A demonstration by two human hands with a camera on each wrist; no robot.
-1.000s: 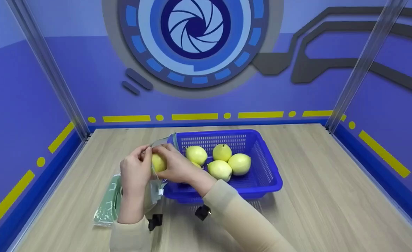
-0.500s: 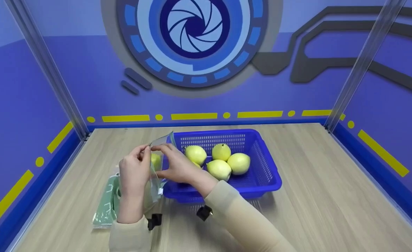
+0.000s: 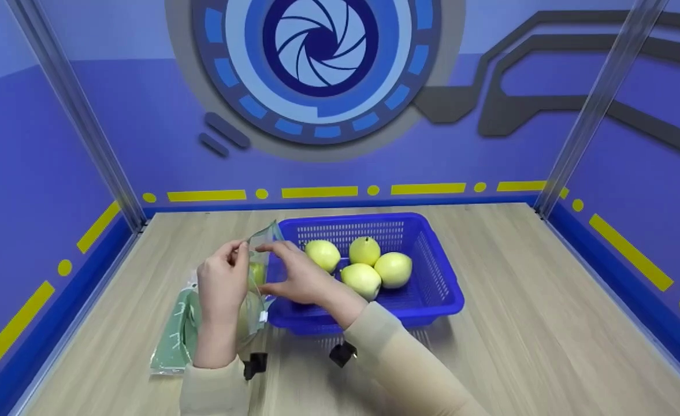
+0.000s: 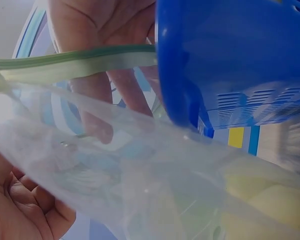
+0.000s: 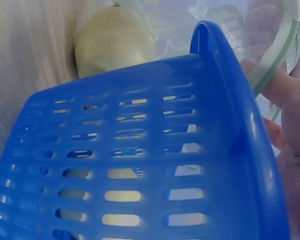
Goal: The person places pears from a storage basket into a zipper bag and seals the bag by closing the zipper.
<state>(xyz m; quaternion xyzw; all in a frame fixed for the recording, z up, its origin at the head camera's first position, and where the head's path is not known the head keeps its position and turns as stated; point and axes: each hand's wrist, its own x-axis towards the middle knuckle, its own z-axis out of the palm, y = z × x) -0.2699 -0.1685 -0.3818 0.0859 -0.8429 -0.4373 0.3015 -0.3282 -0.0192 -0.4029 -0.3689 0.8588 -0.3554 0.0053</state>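
In the head view my left hand (image 3: 223,283) pinches the upper rim of a clear zip bag (image 3: 259,318) with a green edge and a white slider. Facing it, my right hand (image 3: 302,277) has thumb and fingers spread apart at the bag's mouth, holding nothing. Pale yellow-green pear skin (image 3: 256,276) shows through the film between the hands. The right wrist view shows a pear (image 5: 112,42) low in the bag, beyond the basket wall. Fingers (image 4: 95,107) show through the film under the green zip strip in the left wrist view.
A blue slotted basket (image 3: 426,316) stands right beside the bag with several pears (image 3: 394,270) in it. A flat green plastic packet (image 3: 172,341) lies on the wooden table (image 3: 536,323) left of my left hand. Blue printed panels (image 3: 340,167) enclose the back and sides.
My right hand has let go of a pear, which has slid lower into the bag. Its fingers have spread and drawn slightly right. The left hand keeps its pinch on the rim.
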